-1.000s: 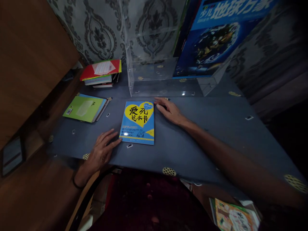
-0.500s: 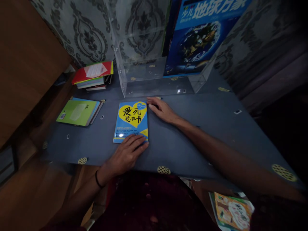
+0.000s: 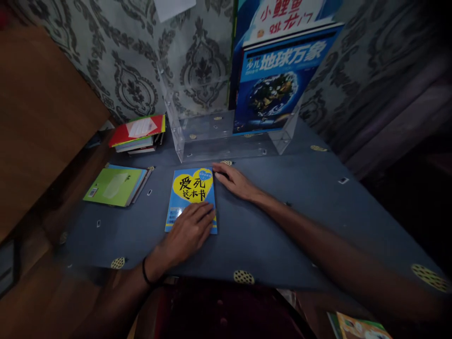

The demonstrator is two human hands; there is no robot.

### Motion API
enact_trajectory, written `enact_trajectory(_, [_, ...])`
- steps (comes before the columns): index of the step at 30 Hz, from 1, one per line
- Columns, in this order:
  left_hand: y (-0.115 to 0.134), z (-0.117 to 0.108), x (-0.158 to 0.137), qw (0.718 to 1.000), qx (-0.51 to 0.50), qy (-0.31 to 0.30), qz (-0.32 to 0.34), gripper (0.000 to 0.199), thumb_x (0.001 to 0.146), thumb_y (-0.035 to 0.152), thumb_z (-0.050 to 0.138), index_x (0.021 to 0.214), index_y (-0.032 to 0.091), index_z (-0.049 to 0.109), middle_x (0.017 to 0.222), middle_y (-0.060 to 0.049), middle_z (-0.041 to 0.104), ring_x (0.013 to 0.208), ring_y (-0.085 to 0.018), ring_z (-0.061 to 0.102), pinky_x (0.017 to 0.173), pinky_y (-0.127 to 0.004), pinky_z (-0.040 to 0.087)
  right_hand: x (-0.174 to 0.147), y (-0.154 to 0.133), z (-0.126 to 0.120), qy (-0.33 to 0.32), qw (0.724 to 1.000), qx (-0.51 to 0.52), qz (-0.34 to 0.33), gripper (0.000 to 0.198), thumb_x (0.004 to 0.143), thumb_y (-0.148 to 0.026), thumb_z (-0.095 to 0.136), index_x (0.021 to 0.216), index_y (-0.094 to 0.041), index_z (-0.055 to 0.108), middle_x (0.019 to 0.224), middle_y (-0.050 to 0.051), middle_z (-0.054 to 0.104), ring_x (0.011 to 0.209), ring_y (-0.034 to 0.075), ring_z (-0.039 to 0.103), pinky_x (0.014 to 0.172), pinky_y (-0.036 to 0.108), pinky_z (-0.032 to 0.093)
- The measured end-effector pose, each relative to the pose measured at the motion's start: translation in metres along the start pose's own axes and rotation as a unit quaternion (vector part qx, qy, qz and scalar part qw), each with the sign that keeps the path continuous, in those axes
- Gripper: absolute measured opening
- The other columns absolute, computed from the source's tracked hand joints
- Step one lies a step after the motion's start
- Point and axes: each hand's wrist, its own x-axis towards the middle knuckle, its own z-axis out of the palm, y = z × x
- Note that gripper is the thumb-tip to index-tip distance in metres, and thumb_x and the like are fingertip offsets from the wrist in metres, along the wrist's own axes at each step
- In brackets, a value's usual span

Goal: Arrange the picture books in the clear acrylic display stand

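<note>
A blue book (image 3: 178, 200) with a yellow heart and black Chinese characters on its cover lies closed on the cloth-covered table. My left hand (image 3: 192, 228) rests flat across its lower right part, fingers stretched out and hiding some of the cover; a dark band circles the wrist. At the book's upper right corner is my right hand (image 3: 235, 181), its fingertips touching or just beside the edge. Its thumb and fingers are apart, and the palm side faces the table.
Behind the book stands a clear acrylic rack (image 3: 226, 148) holding a blue globe-picture book (image 3: 271, 94). To the left lie a green book pile (image 3: 109, 186) and a red-topped stack (image 3: 137, 129). An orange-covered book (image 3: 360, 327) shows below the table's front edge.
The view has tilted up, showing more of the rack's books. My left hand has slid a little up the cover. My right hand stays at the book's upper right corner.
</note>
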Motion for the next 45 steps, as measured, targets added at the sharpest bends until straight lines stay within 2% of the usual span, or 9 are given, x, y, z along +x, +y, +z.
enact_trajectory(5, [-0.003, 0.011, 0.019, 0.999, 0.001, -0.035, 0.028, 0.037, 0.105, 0.026, 0.042, 0.139, 0.013, 0.054, 0.139, -0.014, 0.064, 0.135, -0.026, 0.056, 0.113, -0.048, 0.048, -0.001, 0.002, 0.000, -0.001, 1.000, -0.009, -0.004, 0.046, 0.103, -0.045, 0.044, 0.142, -0.022, 0.053, 0.130, 0.013, 0.068, 0.123, 0.027, 0.065, 0.106, 0.051, 0.052])
enact_trajectory(12, [-0.050, 0.028, 0.052, 0.999, 0.005, -0.048, 0.017, 0.058, 0.105, 0.042, 0.044, 0.155, 0.014, 0.032, 0.159, -0.022, 0.041, 0.150, -0.028, 0.038, 0.120, -0.051, 0.039, -0.002, 0.001, 0.000, 0.014, 0.999, -0.030, -0.005, 0.044, 0.104, -0.041, 0.039, 0.142, -0.024, 0.053, 0.130, 0.012, 0.069, 0.122, 0.027, 0.066, 0.106, 0.052, 0.051])
enact_trajectory(15, [-0.069, 0.031, 0.068, 0.997, 0.024, -0.077, 0.013, 0.066, 0.104, 0.051, 0.043, 0.155, 0.013, 0.030, 0.161, -0.023, 0.037, 0.153, -0.028, 0.032, 0.123, -0.053, 0.032, -0.002, 0.000, -0.001, 0.024, 0.999, -0.037, 0.001, 0.046, 0.105, -0.043, 0.035, 0.143, -0.024, 0.052, 0.135, 0.013, 0.066, 0.126, 0.027, 0.063, 0.109, 0.052, 0.049])
enact_trajectory(20, [-0.087, 0.032, 0.081, 0.994, 0.042, -0.100, 0.001, 0.064, 0.106, 0.052, 0.035, 0.155, 0.011, 0.032, 0.162, -0.020, 0.037, 0.154, -0.026, 0.028, 0.124, -0.050, 0.029, -0.002, -0.002, -0.001, 0.025, 0.999, -0.048, -0.001, 0.047, 0.104, -0.046, 0.036, 0.141, -0.023, 0.054, 0.138, 0.013, 0.064, 0.128, 0.027, 0.061, 0.110, 0.051, 0.048])
enact_trajectory(23, [-0.091, 0.031, 0.076, 0.994, 0.049, -0.090, -0.022, 0.064, 0.106, 0.052, 0.034, 0.155, 0.011, 0.034, 0.162, -0.020, 0.037, 0.154, -0.026, 0.028, 0.124, -0.051, 0.027, -0.002, -0.004, -0.001, 0.019, 0.999, -0.046, -0.006, 0.045, 0.103, -0.044, 0.039, 0.141, -0.024, 0.054, 0.134, 0.013, 0.067, 0.123, 0.027, 0.064, 0.108, 0.053, 0.050])
enact_trajectory(29, [-0.101, 0.026, 0.049, 0.988, 0.063, -0.062, -0.124, 0.061, 0.105, 0.052, 0.036, 0.154, 0.015, 0.038, 0.161, -0.019, 0.039, 0.153, -0.029, 0.032, 0.122, -0.056, 0.029, -0.002, -0.002, 0.000, 0.014, 0.998, -0.068, -0.015, 0.043, 0.103, -0.042, 0.041, 0.137, -0.022, 0.057, 0.129, 0.013, 0.069, 0.121, 0.029, 0.064, 0.105, 0.056, 0.051])
enact_trajectory(34, [-0.114, 0.028, 0.020, 0.979, 0.041, -0.004, -0.199, 0.061, 0.105, 0.051, 0.036, 0.153, 0.014, 0.040, 0.161, -0.021, 0.040, 0.152, -0.030, 0.033, 0.118, -0.053, 0.036, -0.007, -0.005, 0.002, -0.020, 0.991, -0.125, -0.036, 0.045, 0.104, -0.044, 0.039, 0.141, -0.026, 0.056, 0.137, 0.012, 0.065, 0.130, 0.031, 0.058, 0.110, 0.060, 0.046])
enact_trajectory(37, [-0.116, 0.033, 0.010, 0.971, 0.026, 0.041, -0.235, 0.061, 0.104, 0.052, 0.038, 0.151, 0.013, 0.043, 0.159, -0.023, 0.041, 0.151, -0.032, 0.035, 0.118, -0.054, 0.036, -0.013, -0.011, 0.007, -0.041, 0.983, -0.171, -0.042, 0.047, 0.103, -0.045, 0.040, 0.142, -0.023, 0.055, 0.143, 0.015, 0.061, 0.136, 0.034, 0.053, 0.112, 0.062, 0.044])
enact_trajectory(45, [-0.113, 0.035, 0.008, 0.964, 0.015, 0.080, -0.253, 0.058, 0.103, 0.050, 0.040, 0.147, 0.013, 0.048, 0.155, -0.024, 0.046, 0.146, -0.033, 0.044, 0.116, -0.054, 0.039, -0.024, -0.025, 0.016, -0.061, 0.973, -0.220, -0.017, 0.051, 0.104, -0.045, 0.038, 0.146, -0.020, 0.053, 0.150, 0.018, 0.053, 0.142, 0.037, 0.046, 0.114, 0.063, 0.040])
